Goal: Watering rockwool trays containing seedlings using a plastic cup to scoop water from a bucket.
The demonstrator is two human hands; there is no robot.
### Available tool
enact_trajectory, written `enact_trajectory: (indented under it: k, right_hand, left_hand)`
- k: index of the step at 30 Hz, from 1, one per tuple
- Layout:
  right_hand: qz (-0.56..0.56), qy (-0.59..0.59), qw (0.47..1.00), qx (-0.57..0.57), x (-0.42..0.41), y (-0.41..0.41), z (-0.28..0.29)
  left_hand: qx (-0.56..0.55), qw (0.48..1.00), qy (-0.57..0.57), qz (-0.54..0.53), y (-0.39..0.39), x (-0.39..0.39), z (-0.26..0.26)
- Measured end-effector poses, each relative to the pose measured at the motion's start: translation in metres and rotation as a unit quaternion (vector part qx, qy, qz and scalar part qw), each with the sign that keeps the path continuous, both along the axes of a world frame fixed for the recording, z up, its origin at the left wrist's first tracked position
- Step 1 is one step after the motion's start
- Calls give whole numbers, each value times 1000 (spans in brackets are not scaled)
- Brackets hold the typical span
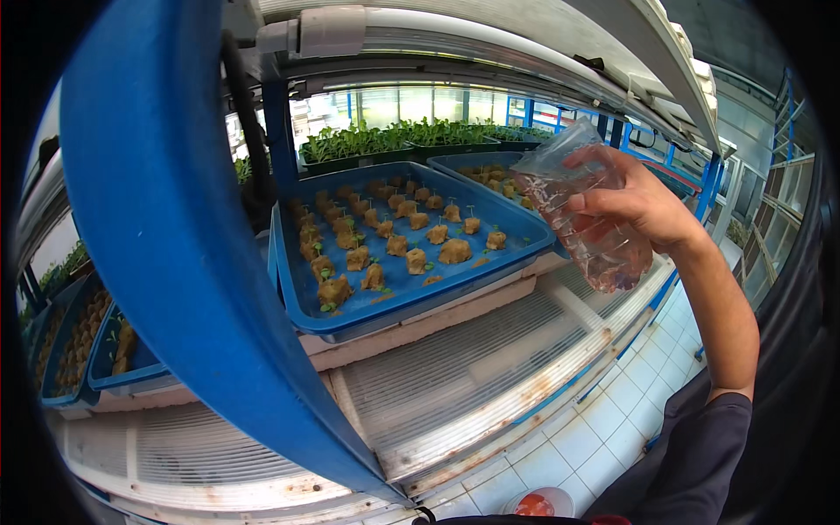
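My right hand (pixel 630 197) grips a clear plastic bottle (pixel 600 262) that looks cut off at its top. The bottle leans, its open end up and to the left, its base down and to the right. Whether there is liquid in it I cannot tell. It is near the right corner of a blue plastic tray (pixel 420 321), whose brown seedling plugs (pixel 415 260) stand in loose rows, many with small green sprouts. My left hand is out of view.
A blue metal post (pixel 197 230) rises close in front. A shelf of corrugated clear sheet (pixel 446 380) carries the tray. Tube lights (pixel 459 33) run overhead. Leafy seedlings (pixel 367 141) stand behind. On the tiled floor (pixel 558 459) sits a tub (pixel 558 500) with something reddish inside.
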State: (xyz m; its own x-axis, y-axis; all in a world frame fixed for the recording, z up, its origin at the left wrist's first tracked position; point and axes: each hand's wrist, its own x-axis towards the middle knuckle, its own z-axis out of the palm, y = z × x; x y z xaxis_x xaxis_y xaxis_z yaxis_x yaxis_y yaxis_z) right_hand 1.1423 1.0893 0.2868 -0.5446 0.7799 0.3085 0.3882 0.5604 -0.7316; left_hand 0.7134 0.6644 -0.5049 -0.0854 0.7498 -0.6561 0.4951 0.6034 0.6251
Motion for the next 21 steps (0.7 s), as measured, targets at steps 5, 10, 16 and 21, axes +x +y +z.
enact_trajectory:
  k: [5, 10, 16, 21]
  right_hand:
    - [-21, -11, 1000, -3, -4, 8, 3]
    - [-35, -12, 999, 2, -6, 12, 5]
    - [-37, -58, 998, 10, -7, 9, 14]
    - [-33, -61, 998, 6, -8, 10, 15]
  left_hand:
    - [2, 1000, -5, -16, 13, -4, 10]
    - [5, 1000, -10, -27, 23, -6, 19]
    - [9, 999, -17, -30, 24, -4, 22]
    - [16, 999, -27, -30, 27, 3, 22]
